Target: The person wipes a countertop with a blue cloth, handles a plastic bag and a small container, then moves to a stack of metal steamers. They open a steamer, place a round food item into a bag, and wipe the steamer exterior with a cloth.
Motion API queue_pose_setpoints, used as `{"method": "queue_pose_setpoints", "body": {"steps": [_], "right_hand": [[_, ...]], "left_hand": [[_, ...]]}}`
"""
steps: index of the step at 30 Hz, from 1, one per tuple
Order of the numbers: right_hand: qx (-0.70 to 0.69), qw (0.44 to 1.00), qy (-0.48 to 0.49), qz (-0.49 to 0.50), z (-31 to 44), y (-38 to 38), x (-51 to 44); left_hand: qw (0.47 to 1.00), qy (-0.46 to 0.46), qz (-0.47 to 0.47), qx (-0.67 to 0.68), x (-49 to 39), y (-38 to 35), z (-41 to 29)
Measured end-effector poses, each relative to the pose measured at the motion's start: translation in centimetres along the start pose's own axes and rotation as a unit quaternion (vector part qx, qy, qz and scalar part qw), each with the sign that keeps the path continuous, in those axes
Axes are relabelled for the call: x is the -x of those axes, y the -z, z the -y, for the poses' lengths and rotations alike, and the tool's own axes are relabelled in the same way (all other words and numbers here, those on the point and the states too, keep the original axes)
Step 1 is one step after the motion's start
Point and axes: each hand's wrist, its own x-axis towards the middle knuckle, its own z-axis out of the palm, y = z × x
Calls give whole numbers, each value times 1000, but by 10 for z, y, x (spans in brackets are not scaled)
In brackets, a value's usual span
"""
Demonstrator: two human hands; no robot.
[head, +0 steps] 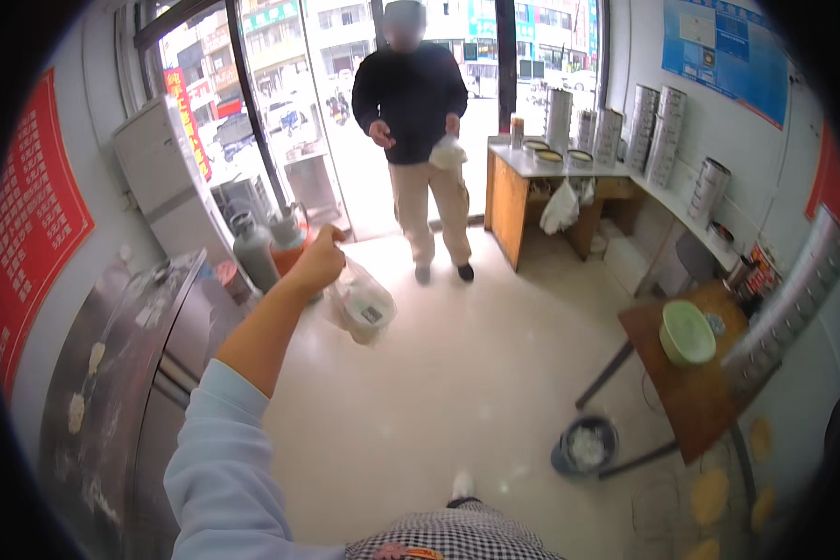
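Note:
My left hand (320, 260) is stretched out ahead, its fingers closed on the top of a clear plastic bag (364, 304). The bag hangs below the fist with a pale, round-cornered item inside that bears a dark label; its exact kind is unclear. My right hand is out of view. Beyond the bag, a person (411, 105) in a dark top and tan trousers stands facing me by the glass door. A whitish plastic bag (448, 154) hangs from one of that person's hands.
Left stands a floury stainless-steel counter (105, 392) with dough pieces, then gas cylinders (253, 248) and a white fridge (157, 168). Right, a wooden table (700, 420) bears a green basin (686, 332); a bucket (584, 448) sits by its legs. Metal steamers (558, 119) stack on the far counter.

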Motion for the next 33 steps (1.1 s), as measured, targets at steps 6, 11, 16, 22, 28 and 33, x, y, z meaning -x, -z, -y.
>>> {"method": "queue_pose_setpoints", "body": {"steps": [6,11,16,22,28,33], "right_hand": [[-335,933,112,-67,409,144,-39],[-375,798,471,-42,735,279,-9],[-394,828,395,-56,884,289,-20],[-76,940,322,-85,911,284,-102],[-133,958,248,-56,948,358,-188],[-164,958,233,-30,1009,451,-234]], "left_hand": [[995,8,34,94,-257,-58,26],[997,-18,26,76,-450,-104,61],[992,-35,58,110,-589,-136,79],[991,29,94,92,-699,-158,76],[987,89,95,98,-775,-194,89],[992,106,23,56,-829,-239,90]]}}
